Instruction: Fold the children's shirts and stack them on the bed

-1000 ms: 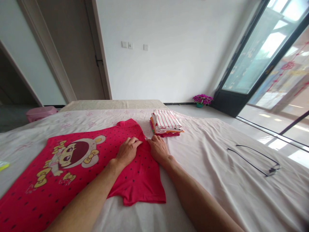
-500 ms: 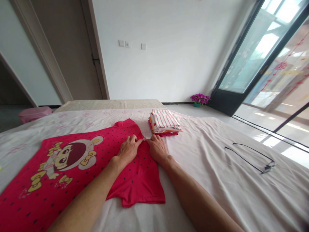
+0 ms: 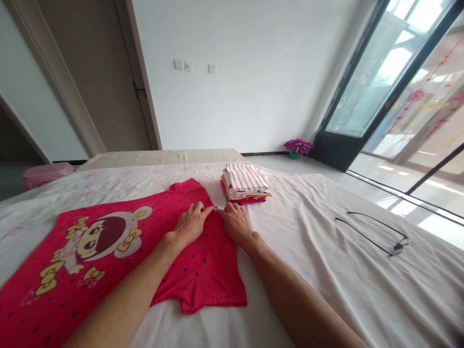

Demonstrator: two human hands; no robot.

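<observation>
A red, black-dotted cloth shirt (image 3: pixel 208 268) is pinched by the left hand (image 3: pixel 190 223) and right hand (image 3: pixel 235 222). It is cut off at left; grip is partly hidden.

I count two bare hands (image 3: pixel 190 223), one red dotted shirt (image 3: pixel 197 263), one multicoloured folded-clothes stack (image 3: pixel 246 180), one black eyeglasses pair (image 3: pixel 398 248), three square white wallplates (image 3: pixel 178 65).

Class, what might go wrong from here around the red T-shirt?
The stack of folded clothes sits just beyond the right hand, so a wide sweep might topple it.

The red T-shirt is rumpled near its closest sleeve; pressing might set creases.

Eyeglasses lie on the pale cloth; a tug could shift them.
</observation>
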